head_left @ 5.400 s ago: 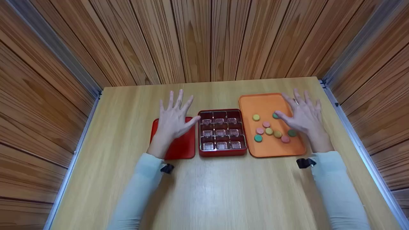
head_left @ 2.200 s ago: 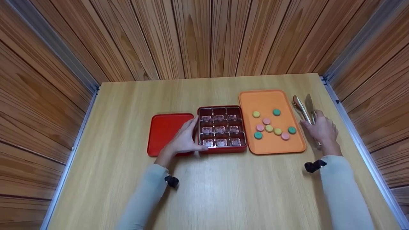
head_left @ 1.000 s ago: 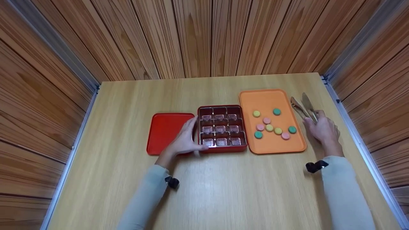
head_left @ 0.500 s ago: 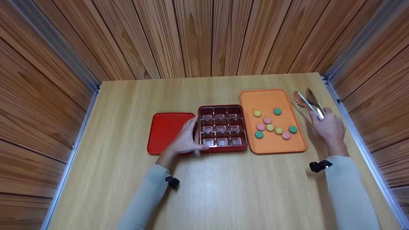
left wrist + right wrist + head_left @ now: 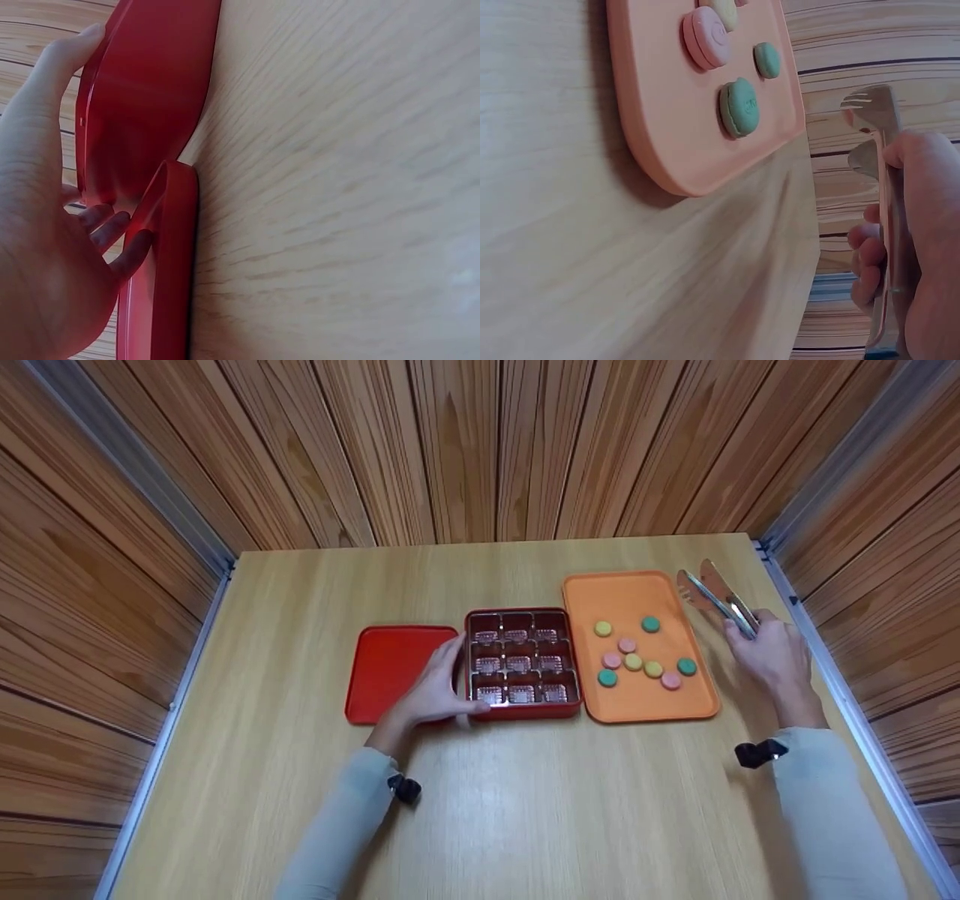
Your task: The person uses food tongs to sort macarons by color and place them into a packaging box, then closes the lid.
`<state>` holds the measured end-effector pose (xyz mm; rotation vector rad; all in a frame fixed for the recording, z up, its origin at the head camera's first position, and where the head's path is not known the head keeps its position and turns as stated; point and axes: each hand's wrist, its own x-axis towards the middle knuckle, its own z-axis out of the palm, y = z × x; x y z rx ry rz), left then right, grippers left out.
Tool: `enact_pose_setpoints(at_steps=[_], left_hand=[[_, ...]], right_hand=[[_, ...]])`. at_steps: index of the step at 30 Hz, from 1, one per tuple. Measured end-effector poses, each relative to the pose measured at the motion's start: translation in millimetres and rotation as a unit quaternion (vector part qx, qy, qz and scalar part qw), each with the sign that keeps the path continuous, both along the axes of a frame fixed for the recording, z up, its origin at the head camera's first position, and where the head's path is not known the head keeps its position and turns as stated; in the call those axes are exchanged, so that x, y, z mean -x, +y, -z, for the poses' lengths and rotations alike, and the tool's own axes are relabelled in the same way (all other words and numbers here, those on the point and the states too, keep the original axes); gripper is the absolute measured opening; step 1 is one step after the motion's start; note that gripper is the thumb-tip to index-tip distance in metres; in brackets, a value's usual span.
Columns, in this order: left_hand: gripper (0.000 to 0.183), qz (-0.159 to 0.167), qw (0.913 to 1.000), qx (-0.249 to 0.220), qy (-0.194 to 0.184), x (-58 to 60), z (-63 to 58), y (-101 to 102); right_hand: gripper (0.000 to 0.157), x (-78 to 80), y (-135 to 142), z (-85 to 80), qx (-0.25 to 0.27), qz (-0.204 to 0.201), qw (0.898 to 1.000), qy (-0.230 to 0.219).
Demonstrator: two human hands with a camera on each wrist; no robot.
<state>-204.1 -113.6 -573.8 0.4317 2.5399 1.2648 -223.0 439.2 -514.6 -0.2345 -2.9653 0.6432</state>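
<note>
My left hand (image 5: 429, 690) holds the front left corner of a red box (image 5: 525, 711) with a clear divided insert. In the left wrist view its thumb rests on the box rim, and its fingers reach the gap between the box wall (image 5: 150, 82) and a flat red lid (image 5: 178, 255). My right hand (image 5: 772, 656) grips metal tongs (image 5: 724, 586), raised beside the orange tray (image 5: 626, 594), arms spread and pointing away. One tong end is slotted like a fork, as the right wrist view shows; nothing is between the ends. Macarons in green (image 5: 740, 109), pink (image 5: 670, 681) and yellow (image 5: 603, 628) lie on the tray.
The lid (image 5: 390, 664) lies left of the box, close against it. The tray stands close to the box's right side. Wooden panel walls (image 5: 465, 450) enclose the table (image 5: 525, 810) at the back and sides.
Both hands first hovered spread; then the left took the box corner and the right took the tongs from the table. The tongs have since risen, spread and swung slightly left towards the tray.
</note>
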Motion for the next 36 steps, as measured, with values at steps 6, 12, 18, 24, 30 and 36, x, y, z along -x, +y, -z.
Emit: enact_pose_setpoints(at_steps=[6, 12, 18, 24, 30, 36], left_hand=[[0.138, 0.003, 1.0000, -0.007, 0.003, -0.6, 0.4, -0.9], [0.138, 0.002, 1.0000, -0.007, 0.002, -1.3, 0.2, -1.0], [0.134, -0.006, 0.9999, 0.011, -0.009, -1.8, -2.2, 1.3], [0.135, -0.005, 0.9999, 0.012, -0.007, -2.0, -2.4, 0.5], [0.136, -0.006, 0.9998, 0.013, -0.010, -1.5, -2.0, 0.0], [0.136, -0.007, 0.9998, 0.014, -0.013, -1.4, -1.5, 0.7]], right_hand=[[0.072, 1.3, -4.5, -8.7, -0.038, -0.057, 0.997, -0.045], [0.081, 4.4, -13.9, -16.1, -0.028, -0.088, 0.990, -0.102], [0.071, 8.1, -21.8, -21.6, -0.035, -0.102, 0.988, -0.114], [0.067, 10.1, -24.9, -24.5, -0.043, -0.120, 0.983, -0.129], [0.066, 9.3, -22.9, -21.5, -0.073, -0.147, 0.979, -0.124], [0.067, 8.6, -15.7, -13.5, -0.079, -0.155, 0.975, -0.137]])
